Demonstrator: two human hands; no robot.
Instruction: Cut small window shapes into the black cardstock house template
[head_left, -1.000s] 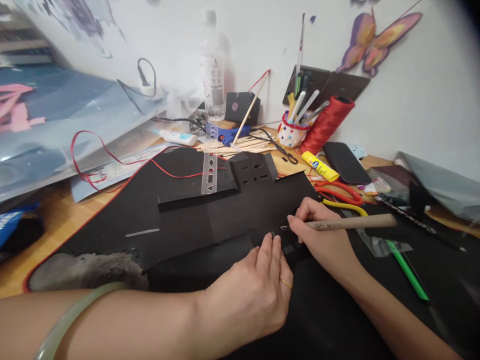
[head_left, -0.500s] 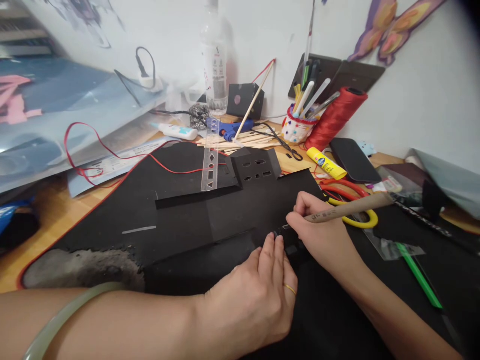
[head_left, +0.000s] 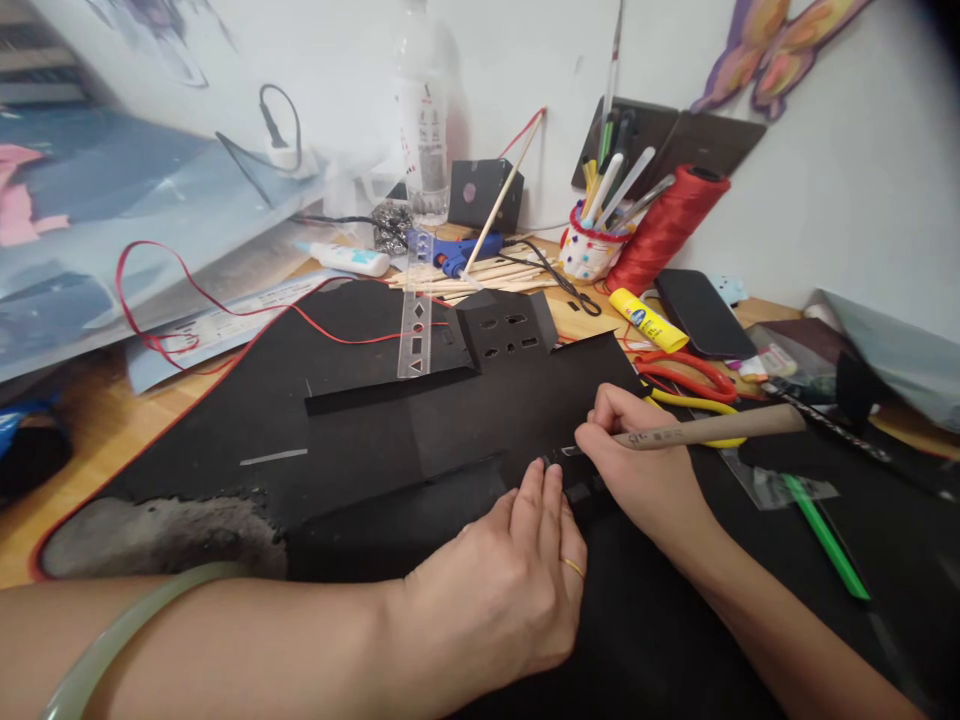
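Observation:
My right hand is closed in a pinch around a pen-shaped tool with a tan barrel. Its front end points left at the black card, beside a small pale-outlined shape; the tip is hard to make out. My left hand lies on the folded black card, its fingers stretched out and pressing just left of the tool's tip. Small cut-out shapes show in the card's far raised panel. A clear stencil ruler lies across the card's far left part.
Red-and-yellow scissors, a glue stick and a phone lie beyond my right hand. A green cutter lies at the right. Behind stand a pen cup, a red thread spool, a blue glue gun and a bottle.
The tan tool's rear end has swung slightly lower and to the right in my right hand. My left hand stays pressed on the card. The whole view has shifted a little.

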